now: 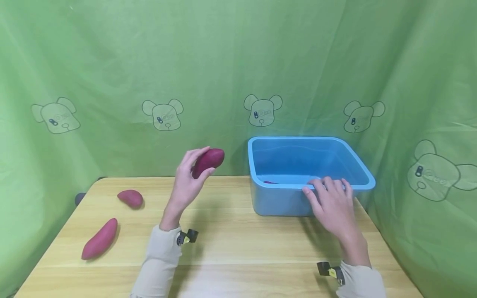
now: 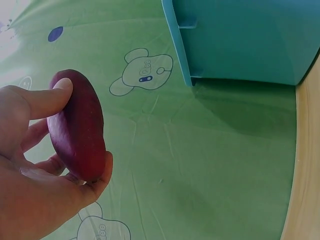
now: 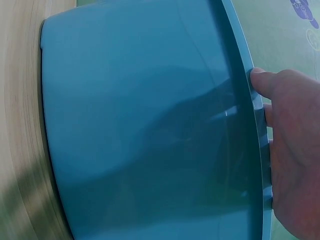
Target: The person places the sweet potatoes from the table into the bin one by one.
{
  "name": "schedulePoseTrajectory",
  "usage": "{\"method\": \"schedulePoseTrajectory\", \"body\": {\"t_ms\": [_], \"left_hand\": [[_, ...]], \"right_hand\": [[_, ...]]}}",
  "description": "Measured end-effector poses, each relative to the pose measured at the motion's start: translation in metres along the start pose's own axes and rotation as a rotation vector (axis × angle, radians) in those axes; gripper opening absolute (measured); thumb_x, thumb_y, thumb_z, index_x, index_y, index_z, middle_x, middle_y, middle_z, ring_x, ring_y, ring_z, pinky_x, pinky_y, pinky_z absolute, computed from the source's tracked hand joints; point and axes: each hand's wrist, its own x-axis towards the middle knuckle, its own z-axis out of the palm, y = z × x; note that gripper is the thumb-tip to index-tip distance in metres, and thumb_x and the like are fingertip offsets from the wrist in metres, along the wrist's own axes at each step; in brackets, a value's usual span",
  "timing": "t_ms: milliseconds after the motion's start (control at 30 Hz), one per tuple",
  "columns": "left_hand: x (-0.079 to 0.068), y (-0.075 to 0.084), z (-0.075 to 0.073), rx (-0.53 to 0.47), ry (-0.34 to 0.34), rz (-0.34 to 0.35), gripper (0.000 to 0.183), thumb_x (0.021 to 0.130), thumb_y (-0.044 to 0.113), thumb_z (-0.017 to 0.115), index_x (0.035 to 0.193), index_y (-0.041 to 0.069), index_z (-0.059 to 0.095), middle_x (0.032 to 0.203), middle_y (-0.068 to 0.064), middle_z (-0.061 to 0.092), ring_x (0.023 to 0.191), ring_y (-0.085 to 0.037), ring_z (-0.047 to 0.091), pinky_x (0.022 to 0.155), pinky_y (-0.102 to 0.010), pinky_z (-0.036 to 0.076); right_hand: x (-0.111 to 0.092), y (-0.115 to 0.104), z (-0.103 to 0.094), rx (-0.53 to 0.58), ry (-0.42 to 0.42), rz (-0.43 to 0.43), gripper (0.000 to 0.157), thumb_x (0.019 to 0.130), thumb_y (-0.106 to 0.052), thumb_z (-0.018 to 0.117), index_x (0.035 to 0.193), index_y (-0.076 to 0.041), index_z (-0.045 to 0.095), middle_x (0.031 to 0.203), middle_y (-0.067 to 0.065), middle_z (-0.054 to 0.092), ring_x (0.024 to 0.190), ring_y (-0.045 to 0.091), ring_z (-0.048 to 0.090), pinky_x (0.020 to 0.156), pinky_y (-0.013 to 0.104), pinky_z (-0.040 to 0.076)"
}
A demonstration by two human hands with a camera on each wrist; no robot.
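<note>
My left hand (image 1: 185,180) grips a purple-red sweet potato (image 1: 210,159) above the back of the table, left of a blue plastic tub (image 1: 281,202). In the left wrist view the thumb lies on one side of the sweet potato (image 2: 80,130), with fingers around the other. My right hand (image 1: 335,207) holds the tub's near rim, its fingers hooked over the edge and the thumb on the outer side. The right wrist view shows the tub's outer wall (image 3: 135,110). Inside the tub, a sliver of something purple-red (image 1: 270,182) shows; the near wall hides the rest.
Two more sweet potatoes lie on the left of the wooden table (image 1: 238,248): a short one (image 1: 131,198) farther back and a longer one (image 1: 99,240) nearer. A green curtain (image 1: 212,62) with bear-head prints hangs behind and at both sides.
</note>
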Motion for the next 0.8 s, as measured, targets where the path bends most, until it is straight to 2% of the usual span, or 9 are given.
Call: {"method": "schedulePoseTrajectory", "body": {"t_ms": [400, 667, 800], "left_hand": [[0.003, 0.005, 0.008, 0.005, -0.005, 0.022, 0.055, 0.091, 0.007, 0.077, 0.144, 0.011, 0.059, 0.134, -0.010, 0.056, 0.122, -0.028, 0.056, 0.103, -0.045, 0.052], [0.005, 0.008, 0.016, 0.032, -0.006, 0.049, 0.058, 0.089, 0.007, 0.080, 0.143, 0.010, 0.060, 0.134, -0.013, 0.058, 0.123, -0.032, 0.057, 0.103, -0.049, 0.052], [0.006, 0.009, 0.021, 0.040, -0.013, 0.059, 0.057, 0.089, 0.008, 0.079, 0.143, 0.011, 0.060, 0.133, -0.013, 0.058, 0.122, -0.032, 0.058, 0.102, -0.047, 0.053]], "right_hand": [[0.000, 0.001, 0.002, 0.002, 0.005, -0.002, 0.032, 0.107, -0.039, 0.051, 0.116, -0.011, 0.063, 0.111, 0.016, 0.060, 0.115, 0.044, 0.049, 0.112, 0.072, 0.016], [0.000, 0.002, 0.003, 0.005, 0.017, -0.005, 0.031, 0.106, -0.039, 0.052, 0.115, -0.011, 0.064, 0.111, 0.016, 0.061, 0.115, 0.044, 0.049, 0.113, 0.071, 0.016], [-0.001, 0.002, 0.002, 0.002, 0.017, -0.002, 0.031, 0.106, -0.039, 0.052, 0.115, -0.011, 0.063, 0.111, 0.016, 0.060, 0.114, 0.044, 0.049, 0.113, 0.072, 0.016]]}}
